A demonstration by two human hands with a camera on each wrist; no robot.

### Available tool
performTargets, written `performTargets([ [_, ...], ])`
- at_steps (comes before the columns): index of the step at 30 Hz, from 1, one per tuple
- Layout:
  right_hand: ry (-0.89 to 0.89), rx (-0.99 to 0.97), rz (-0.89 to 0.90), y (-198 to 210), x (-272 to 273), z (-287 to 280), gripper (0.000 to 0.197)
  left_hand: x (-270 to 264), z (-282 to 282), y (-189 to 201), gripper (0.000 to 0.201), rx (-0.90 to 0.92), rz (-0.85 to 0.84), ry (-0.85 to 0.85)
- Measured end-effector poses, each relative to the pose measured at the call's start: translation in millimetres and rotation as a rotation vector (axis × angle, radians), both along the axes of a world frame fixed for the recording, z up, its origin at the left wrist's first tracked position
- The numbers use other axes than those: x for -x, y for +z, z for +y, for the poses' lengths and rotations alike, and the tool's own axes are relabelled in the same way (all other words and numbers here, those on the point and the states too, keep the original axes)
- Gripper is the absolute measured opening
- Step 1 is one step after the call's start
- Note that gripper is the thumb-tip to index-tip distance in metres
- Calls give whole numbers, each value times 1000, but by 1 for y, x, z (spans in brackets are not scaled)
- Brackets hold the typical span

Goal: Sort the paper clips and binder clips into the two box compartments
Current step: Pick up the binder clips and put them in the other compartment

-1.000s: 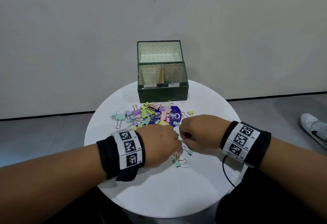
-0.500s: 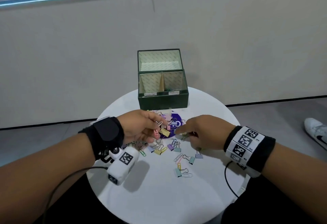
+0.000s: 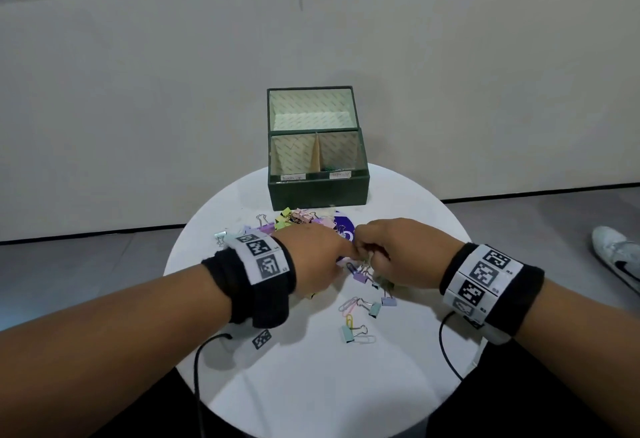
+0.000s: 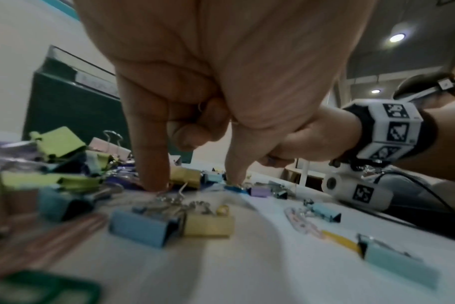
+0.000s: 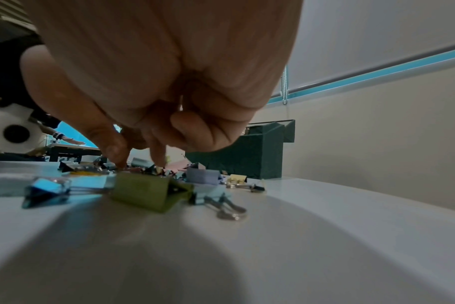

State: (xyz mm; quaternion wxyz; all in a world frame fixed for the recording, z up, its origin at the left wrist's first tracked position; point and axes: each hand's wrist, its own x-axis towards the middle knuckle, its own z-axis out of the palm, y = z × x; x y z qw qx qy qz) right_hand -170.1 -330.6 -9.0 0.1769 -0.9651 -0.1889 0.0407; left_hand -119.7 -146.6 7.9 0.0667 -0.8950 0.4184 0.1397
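A dark green box [image 3: 317, 192] stands at the back of the round white table [image 3: 311, 385], with two labelled front compartments; something green lies in the right compartment [image 3: 337, 157]. Pastel binder clips and paper clips [image 3: 294, 218] lie heaped before it. My left hand [image 4: 195, 181] has its forefinger and thumb tips down among the clips, the thumb on a blue clip [image 4: 234, 187]; a bit of wire shows between its curled fingers. My right hand [image 5: 140, 164] pinches at the pile with thumb and forefinger. Both hands [image 3: 349, 254] meet over the heap.
Loose clips lie nearer me: a teal binder clip [image 3: 347, 333], pink paper clips [image 3: 348, 304], a purple binder clip [image 3: 360, 277]. An olive binder clip [image 5: 146, 192] sits right under my right wrist. Cables hang off the table's front. A white shoe [image 3: 616, 254] is on the floor.
My left hand, lifted and turned palm up with clips half a second ago, has rolled back palm down onto the pile. My right hand has shifted slightly left to meet it.
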Motion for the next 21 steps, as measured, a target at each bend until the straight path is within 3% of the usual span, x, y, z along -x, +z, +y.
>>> performTargets([
  [5,-51,-5,3,2,0,0,11,2,-4,-5,25,-8,-75,-110],
  [10,-59,31,6,1,-3,0,27,2,-1,-8,16,-97,-200,-150],
  [12,-29,42,24,2,0,1,32,1,0,-5,16,-101,-176,-120],
  [17,81,0,139,8,8,6,21,-4,12,6,15,20,-91,-25],
  [21,108,60,59,3,18,11,11,-6,10,5,26,-52,2,-79],
])
